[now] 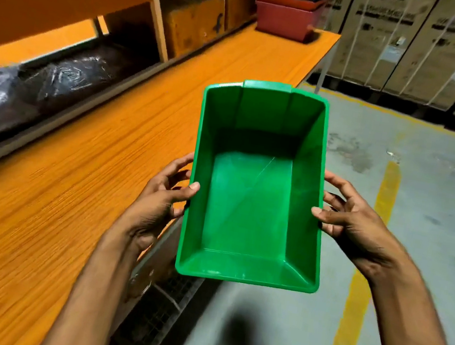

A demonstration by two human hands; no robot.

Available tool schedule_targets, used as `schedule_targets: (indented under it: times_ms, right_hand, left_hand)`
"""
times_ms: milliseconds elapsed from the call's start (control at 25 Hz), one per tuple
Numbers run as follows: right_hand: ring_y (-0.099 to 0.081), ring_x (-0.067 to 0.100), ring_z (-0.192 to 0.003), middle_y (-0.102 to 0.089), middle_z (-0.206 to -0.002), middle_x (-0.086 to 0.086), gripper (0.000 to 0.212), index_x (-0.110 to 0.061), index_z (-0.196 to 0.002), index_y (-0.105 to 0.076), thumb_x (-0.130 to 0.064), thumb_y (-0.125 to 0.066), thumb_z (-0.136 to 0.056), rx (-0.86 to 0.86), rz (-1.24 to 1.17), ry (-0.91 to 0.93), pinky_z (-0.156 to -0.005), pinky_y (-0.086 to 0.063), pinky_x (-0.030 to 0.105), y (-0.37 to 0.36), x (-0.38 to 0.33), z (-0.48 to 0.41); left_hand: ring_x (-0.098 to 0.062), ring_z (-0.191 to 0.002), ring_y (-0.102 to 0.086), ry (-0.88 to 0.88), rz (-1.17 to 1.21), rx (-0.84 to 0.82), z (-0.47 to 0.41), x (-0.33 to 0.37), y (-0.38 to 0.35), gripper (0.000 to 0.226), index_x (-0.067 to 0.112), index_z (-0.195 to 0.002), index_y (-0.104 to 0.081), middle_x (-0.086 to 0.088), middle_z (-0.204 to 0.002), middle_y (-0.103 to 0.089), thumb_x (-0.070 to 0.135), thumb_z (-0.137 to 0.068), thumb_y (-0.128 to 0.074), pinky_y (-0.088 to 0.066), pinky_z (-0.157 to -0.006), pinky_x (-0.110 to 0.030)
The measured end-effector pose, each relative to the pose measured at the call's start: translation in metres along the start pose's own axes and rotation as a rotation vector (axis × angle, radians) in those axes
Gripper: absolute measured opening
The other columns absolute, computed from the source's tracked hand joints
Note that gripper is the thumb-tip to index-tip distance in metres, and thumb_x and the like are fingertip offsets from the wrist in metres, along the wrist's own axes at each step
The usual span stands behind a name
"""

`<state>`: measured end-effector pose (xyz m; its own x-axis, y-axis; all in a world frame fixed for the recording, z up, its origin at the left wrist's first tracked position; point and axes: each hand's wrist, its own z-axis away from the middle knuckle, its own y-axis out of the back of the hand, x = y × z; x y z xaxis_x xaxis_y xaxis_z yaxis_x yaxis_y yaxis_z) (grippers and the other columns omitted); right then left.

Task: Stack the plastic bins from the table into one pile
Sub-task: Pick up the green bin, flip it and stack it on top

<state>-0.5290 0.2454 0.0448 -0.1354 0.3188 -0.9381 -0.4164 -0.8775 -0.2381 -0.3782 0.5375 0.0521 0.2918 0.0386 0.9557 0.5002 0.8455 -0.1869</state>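
There is a single view, from a wide-angle camera on the person's head. It looks forward and steeply down, close over both forearms, with the green bin (257,183) filling the centre. The table (75,177) runs along the left side away toward the pile (289,5) at the far end, the floor (435,183) lies to the right, and straight lines bend near the edges.

The cardboard cartons (440,42) bear an "LG" logo; smaller print seems blurred.
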Motion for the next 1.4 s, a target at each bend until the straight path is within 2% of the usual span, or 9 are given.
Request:
schedule_targets:
  times_ms: [160,400,560,640,800,920,1040,1240,1400]
  right_hand:
    - [-0.065,0.020,-0.108,-0.066,-0.134,0.012,0.066,-0.029,-0.136,-0.058,0.018,-0.056,-0.089,0.101,-0.029,-0.015,-0.083,-0.061,0.026,0.085,-0.008,-0.019]
    - [-0.072,0.010,-0.099,-0.066,-0.137,0.010,0.054,-0.011,-0.138,-0.057,0.015,-0.056,-0.090,0.230,-0.136,-0.093,-0.079,-0.058,0.025,0.194,-0.039,-0.067]
    - [-0.057,-0.002,-0.044,-0.067,-0.109,0.004,0.042,-0.007,-0.134,-0.057,0.011,-0.050,-0.096,0.265,-0.284,-0.163,-0.046,-0.050,0.013,0.250,-0.064,-0.109]
    - [-0.046,-0.001,-0.039,-0.066,-0.104,0.004,0.044,-0.004,-0.137,-0.054,0.010,-0.051,-0.095,0.285,-0.352,-0.185,-0.042,-0.047,0.011,0.275,-0.072,-0.139]
    - [-0.047,0.014,-0.071,-0.072,-0.113,0.010,0.067,-0.003,-0.139,-0.054,0.004,-0.070,-0.074,0.331,-0.365,-0.225,-0.073,-0.061,0.021,0.327,-0.086,-0.211]
    - [-0.041,0.019,-0.074,-0.070,-0.124,0.010,0.099,-0.004,-0.140,-0.055,-0.003,-0.093,-0.049,0.349,-0.369,-0.219,-0.087,-0.054,0.029,0.357,-0.111,-0.265]
    - [-0.043,0.020,-0.075,-0.069,-0.118,0.010,0.116,-0.003,-0.134,-0.061,-0.011,-0.101,-0.026,0.354,-0.370,-0.196,-0.090,-0.048,0.030,0.381,-0.143,-0.316]
    - [-0.043,0.014,-0.071,-0.072,-0.109,0.007,0.090,-0.006,-0.140,-0.056,-0.001,-0.088,-0.056,0.412,-0.411,-0.163,-0.075,-0.045,0.020,0.424,-0.183,-0.397]
    - [-0.057,-0.001,-0.047,-0.067,-0.114,0.005,0.044,-0.007,-0.134,-0.058,0.012,-0.049,-0.096,0.477,-0.288,-0.076,-0.044,-0.049,0.013,0.477,-0.214,-0.469]
  left_hand:
    - [-0.003,-0.082,-0.066,0.002,0.002,-0.053,-0.060,-0.019,-0.084,0.054,0.028,-0.134,-0.061,-0.004,-0.121,-0.069,-0.009,-0.095,-0.054,-0.053,-0.060,-0.019]
    - [-0.023,-0.111,-0.062,0.132,0.021,-0.080,-0.164,-0.036,-0.187,0.049,0.022,-0.135,-0.065,-0.009,-0.128,-0.068,-0.002,-0.092,-0.062,-0.049,-0.093,-0.034]
    - [-0.028,-0.113,-0.067,0.234,-0.004,-0.100,-0.236,-0.033,-0.237,0.042,0.009,-0.134,-0.065,-0.015,-0.128,-0.070,0.002,-0.092,-0.064,-0.045,-0.111,-0.044]
    - [-0.031,-0.118,-0.066,0.235,-0.048,-0.131,-0.278,-0.031,-0.257,0.039,0.013,-0.131,-0.067,-0.015,-0.124,-0.072,0.008,-0.093,-0.066,-0.046,-0.110,-0.046]
    - [-0.008,-0.067,-0.073,0.194,-0.126,-0.196,-0.371,-0.022,-0.298,0.033,0.014,-0.129,-0.068,-0.012,-0.109,-0.075,0.013,-0.097,-0.064,-0.059,-0.065,-0.022]
    - [-0.014,-0.075,-0.075,0.202,-0.143,-0.213,-0.445,-0.009,-0.326,0.033,0.012,-0.129,-0.069,-0.014,-0.112,-0.076,0.016,-0.096,-0.066,-0.061,-0.076,-0.031]
    - [-0.012,-0.059,-0.072,0.275,-0.086,-0.214,-0.513,0.009,-0.354,0.028,0.007,-0.122,-0.071,-0.009,-0.088,-0.079,0.015,-0.096,-0.067,-0.060,-0.057,-0.026]
    - [-0.029,-0.107,-0.072,0.268,-0.151,-0.278,-0.615,0.023,-0.399,0.030,0.011,-0.125,-0.070,-0.013,-0.115,-0.076,0.013,-0.095,-0.067,-0.052,-0.103,-0.050]
    - [-0.021,-0.104,-0.071,0.178,-0.276,-0.314,-0.696,0.029,-0.444,0.039,0.021,-0.134,-0.065,-0.010,-0.125,-0.072,0.012,-0.096,-0.066,-0.046,-0.109,-0.045]
